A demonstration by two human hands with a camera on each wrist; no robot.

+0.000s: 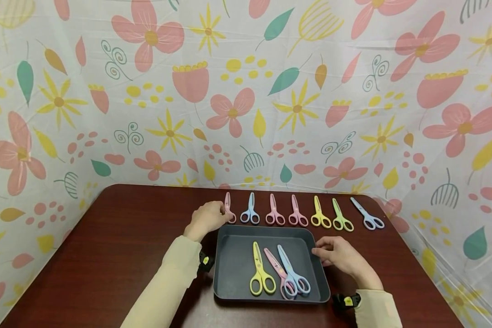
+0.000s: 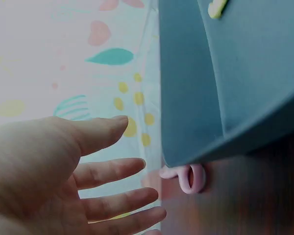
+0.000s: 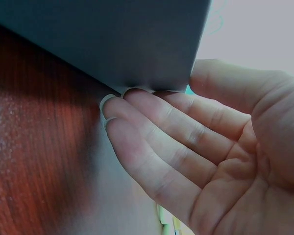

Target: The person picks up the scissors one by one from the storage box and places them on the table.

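Observation:
My left hand (image 1: pixel 209 218) is beside the leftmost pink scissors (image 1: pixel 228 201) of a row, behind the tray's left corner. In the left wrist view its fingers are spread with nothing between them, and a pink handle loop (image 2: pixel 197 178) shows just past the fingertips. At the right wall of the dark grey tray (image 1: pixel 238 231), my right hand (image 1: pixel 344 257) holds the rim, thumb over the edge and fingers along the outside. Inside the tray lie yellow scissors (image 1: pixel 257 264), pink scissors (image 1: pixel 274 260) and light blue scissors (image 1: pixel 286 260); the blue pair overlaps the pink.
Along the table's back edge the row continues with blue scissors (image 1: pixel 251 207), two pink pairs, yellow scissors (image 1: pixel 318 213), green scissors (image 1: pixel 339 216) and slanted blue scissors (image 1: pixel 365 214). A flowered curtain (image 1: pixel 246 114) hangs behind the brown table (image 1: pixel 127 246).

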